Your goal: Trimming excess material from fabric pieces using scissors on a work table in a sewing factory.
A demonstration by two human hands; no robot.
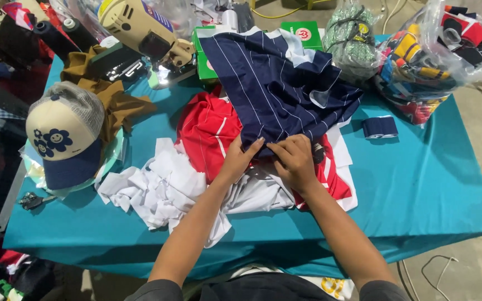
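Here both hands meet at the near edge of the navy blue pinstriped fabric garment, which lies spread across the middle of the teal cloth-covered table, on top of a red jersey with white trim. The left hand is curled with its fingertips pressing the navy hem down, and the right hand is closed in a pinch on the same edge just beside it; whether the thumb has gone under the cloth is hard to tell from this angle. To handle this edge well, it seems best to keep both grips close together and the hem flat, so the slippery knit does not bunch, and to lift only the navy layer without dragging the red one beneath. A heap of white fabric scraps lies to the near left and could catch. The cream and navy cap with flower patches sits well apart at the left, and a tan sewing machine head stands at the far left.
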